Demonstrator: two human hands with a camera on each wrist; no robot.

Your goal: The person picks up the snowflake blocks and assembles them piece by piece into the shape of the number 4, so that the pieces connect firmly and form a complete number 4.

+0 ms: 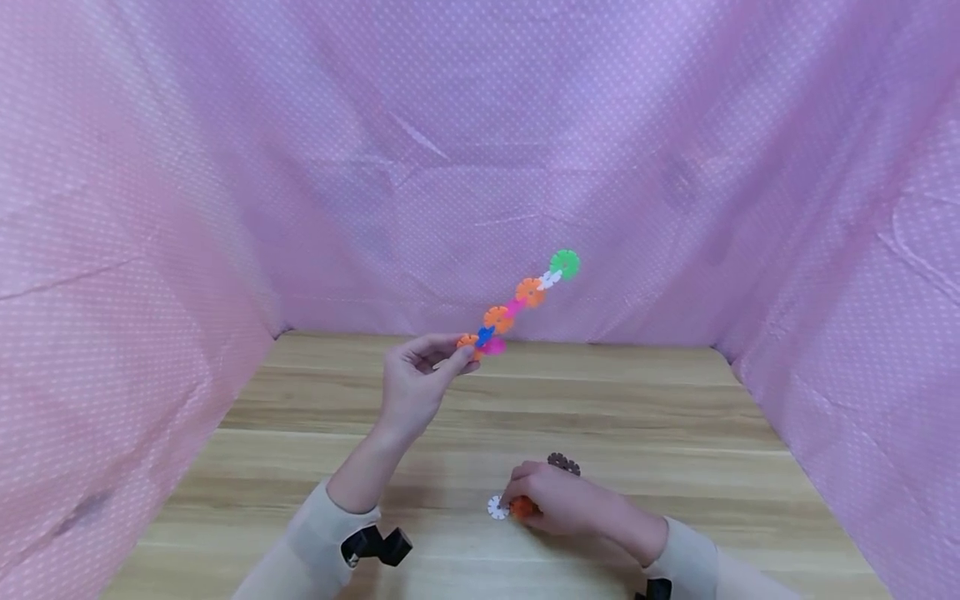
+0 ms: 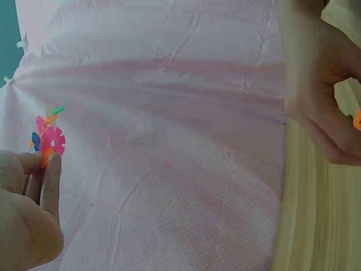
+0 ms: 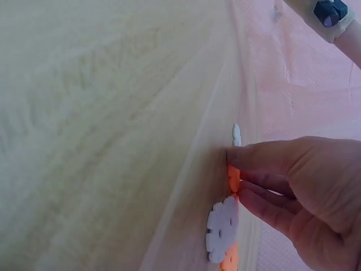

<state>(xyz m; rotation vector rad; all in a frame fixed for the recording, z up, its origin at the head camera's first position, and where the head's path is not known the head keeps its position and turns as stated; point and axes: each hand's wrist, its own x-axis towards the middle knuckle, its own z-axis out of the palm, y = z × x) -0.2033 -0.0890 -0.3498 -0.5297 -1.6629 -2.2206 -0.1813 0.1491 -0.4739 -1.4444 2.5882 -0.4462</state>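
Note:
My left hand [image 1: 412, 379] is raised above the table, pinching the orange notched disc [image 1: 468, 342] at the lower end of a chain of interlocking plastic discs. Up and to the right the chain slants through a blue disc [image 1: 485, 336], orange and pink pieces and a white one to a green disc [image 1: 565, 264]. A pink disc [image 2: 52, 141] sticks out near the fingertips. Low over the table, my right hand [image 1: 558, 500] pinches an orange disc [image 3: 234, 178] between thumb and fingers. Beside it is a white disc [image 1: 497, 507]; whether they touch, I cannot tell.
Dark brown notched discs [image 1: 562, 463] lie just behind the right hand. In the right wrist view a pale disc [image 3: 221, 230] and another orange piece [image 3: 230, 259] are nearer the camera. Pink dotted cloth [image 1: 480, 167] walls the wooden table [image 1: 637, 392] at the back and sides.

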